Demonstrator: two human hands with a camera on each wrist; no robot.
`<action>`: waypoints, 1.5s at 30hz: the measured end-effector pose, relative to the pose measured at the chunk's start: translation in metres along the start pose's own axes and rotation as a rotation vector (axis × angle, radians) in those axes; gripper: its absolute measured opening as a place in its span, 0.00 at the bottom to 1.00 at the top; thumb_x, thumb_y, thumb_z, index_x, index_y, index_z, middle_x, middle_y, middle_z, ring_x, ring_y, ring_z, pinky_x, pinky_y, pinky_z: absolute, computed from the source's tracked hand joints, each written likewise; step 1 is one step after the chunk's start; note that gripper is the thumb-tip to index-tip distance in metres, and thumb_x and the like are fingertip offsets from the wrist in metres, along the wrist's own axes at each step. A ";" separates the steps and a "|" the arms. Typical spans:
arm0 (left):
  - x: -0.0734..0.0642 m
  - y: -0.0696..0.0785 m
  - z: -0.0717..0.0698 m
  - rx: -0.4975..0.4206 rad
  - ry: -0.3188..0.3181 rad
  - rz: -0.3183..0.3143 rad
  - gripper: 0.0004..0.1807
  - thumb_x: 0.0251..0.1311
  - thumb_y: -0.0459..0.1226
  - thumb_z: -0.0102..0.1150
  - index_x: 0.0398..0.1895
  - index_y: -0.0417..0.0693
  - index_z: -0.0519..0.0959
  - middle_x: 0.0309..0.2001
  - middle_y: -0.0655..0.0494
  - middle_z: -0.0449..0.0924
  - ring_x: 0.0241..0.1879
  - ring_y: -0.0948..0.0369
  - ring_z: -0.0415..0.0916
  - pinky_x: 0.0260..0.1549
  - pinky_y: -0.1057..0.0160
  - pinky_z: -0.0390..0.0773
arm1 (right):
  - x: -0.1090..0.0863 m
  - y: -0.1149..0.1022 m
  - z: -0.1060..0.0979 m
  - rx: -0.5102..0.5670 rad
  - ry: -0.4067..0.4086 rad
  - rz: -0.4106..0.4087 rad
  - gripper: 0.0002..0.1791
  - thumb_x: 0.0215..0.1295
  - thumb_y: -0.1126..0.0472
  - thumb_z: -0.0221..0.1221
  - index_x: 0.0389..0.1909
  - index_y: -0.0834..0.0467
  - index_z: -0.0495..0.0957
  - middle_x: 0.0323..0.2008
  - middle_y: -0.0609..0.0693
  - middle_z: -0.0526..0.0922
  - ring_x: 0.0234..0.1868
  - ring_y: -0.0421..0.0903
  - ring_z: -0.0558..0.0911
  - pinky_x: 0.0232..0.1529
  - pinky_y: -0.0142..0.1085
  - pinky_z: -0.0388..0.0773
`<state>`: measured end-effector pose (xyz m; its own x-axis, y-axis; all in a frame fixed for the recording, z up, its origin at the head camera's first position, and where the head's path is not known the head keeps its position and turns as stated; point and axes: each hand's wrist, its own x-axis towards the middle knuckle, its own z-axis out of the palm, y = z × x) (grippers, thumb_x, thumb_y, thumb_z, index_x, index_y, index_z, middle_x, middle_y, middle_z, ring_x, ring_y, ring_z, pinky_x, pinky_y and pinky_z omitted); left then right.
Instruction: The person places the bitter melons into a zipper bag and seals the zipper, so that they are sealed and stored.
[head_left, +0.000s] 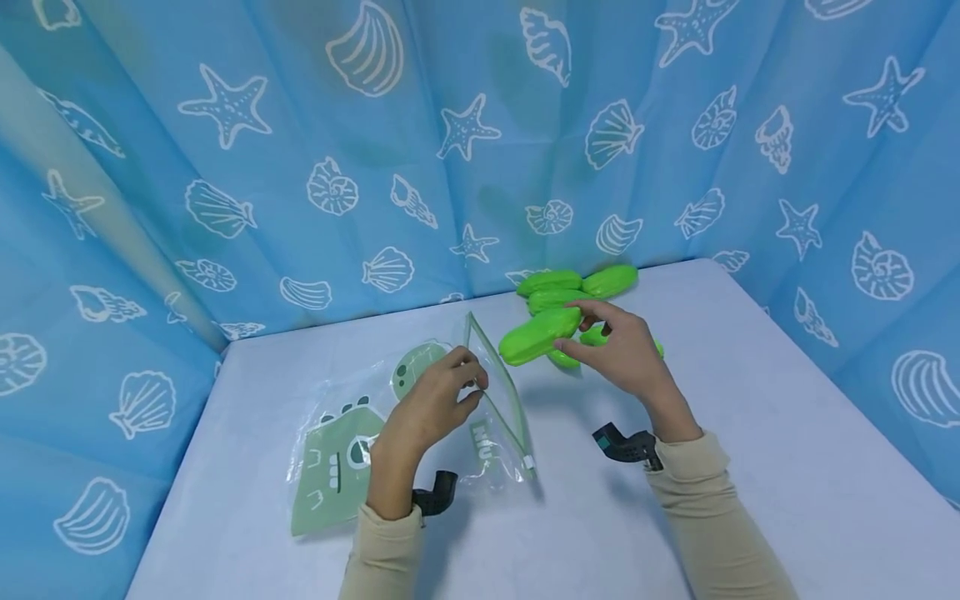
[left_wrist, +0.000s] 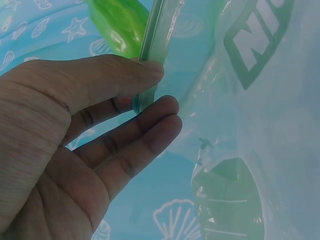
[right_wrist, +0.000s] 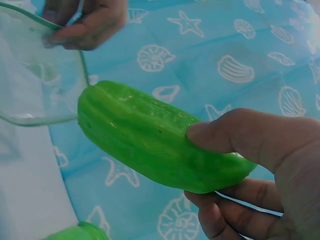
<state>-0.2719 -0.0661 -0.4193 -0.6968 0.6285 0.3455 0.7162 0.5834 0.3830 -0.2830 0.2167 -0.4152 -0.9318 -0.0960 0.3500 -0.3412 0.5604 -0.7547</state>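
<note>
My left hand [head_left: 431, 400] pinches the green-edged opening of a clear zip bag [head_left: 341, 471] printed with a green cartoon monster. Thumb and fingers meet at the zip strip [left_wrist: 152, 37] in the left wrist view, and the bag's mouth gapes to the right. A bright green, ridged toy cucumber [head_left: 534, 337] is held by one end in my right hand [head_left: 626, 354], raised over the table. Its thumb [right_wrist: 215, 136] lies on top and the fingers are underneath. The cucumber's free end [right_wrist: 95, 102] points at the bag's mouth, close to the green rim.
Several more green cucumbers [head_left: 611, 282] lie in a loose group at the back of the white table [head_left: 750, 467], some partly behind the right hand. A blue curtain [head_left: 465, 192] with white shells and starfish hangs along the table's back and sides.
</note>
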 end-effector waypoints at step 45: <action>0.001 0.001 0.000 0.005 0.018 -0.010 0.08 0.57 0.26 0.69 0.37 0.43 0.84 0.43 0.54 0.76 0.41 0.58 0.80 0.42 0.63 0.82 | -0.008 -0.007 0.068 -0.046 -0.123 -0.121 0.29 0.58 0.54 0.73 0.60 0.56 0.79 0.47 0.50 0.80 0.46 0.48 0.77 0.44 0.44 0.76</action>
<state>-0.2720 -0.0652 -0.4190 -0.7048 0.6132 0.3568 0.7090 0.5922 0.3828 -0.2816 0.1575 -0.4500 -0.8933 -0.2631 0.3644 -0.4485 0.5755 -0.6838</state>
